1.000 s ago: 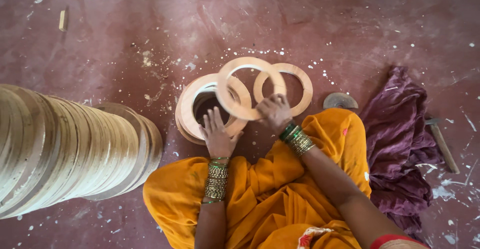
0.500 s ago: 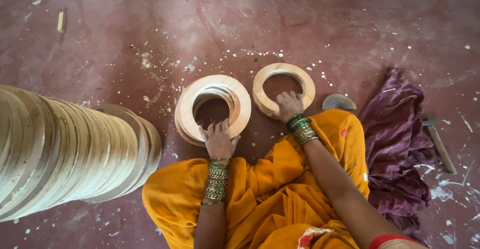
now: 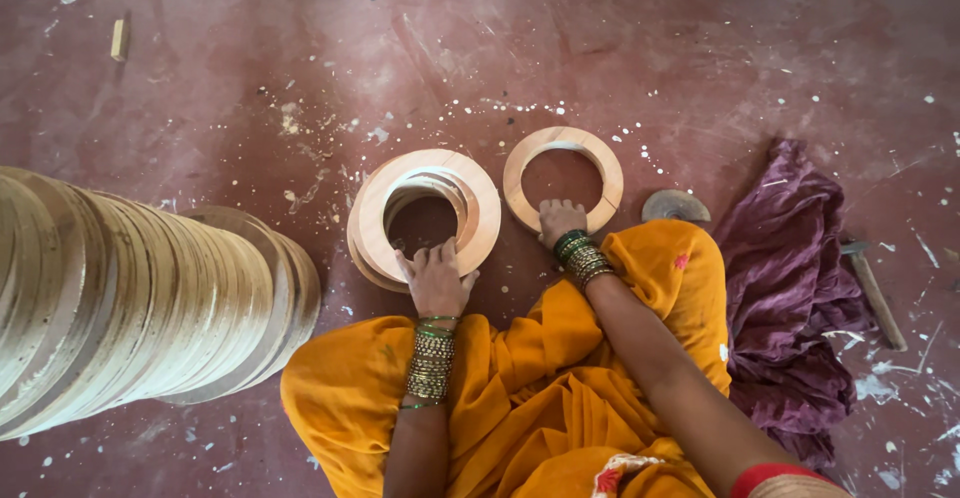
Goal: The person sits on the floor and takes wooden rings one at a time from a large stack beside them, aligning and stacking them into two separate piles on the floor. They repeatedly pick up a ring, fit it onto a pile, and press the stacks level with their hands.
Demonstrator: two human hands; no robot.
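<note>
Head camera shows your left hand (image 3: 436, 278) resting flat, fingers spread, on a stack of wooden rings (image 3: 425, 216). Your right hand (image 3: 560, 220) presses open on a single ring (image 3: 563, 178) just beside it. A long leaning ring pile (image 3: 130, 298) lies left; purple cloth (image 3: 790, 278) and a hammer (image 3: 875, 293) right, on the dusty maroon floor (image 3: 300, 48).

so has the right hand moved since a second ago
Yes. The right hand slid right, off the ring stack, onto the single ring's near edge, toward the purple cloth.
</note>
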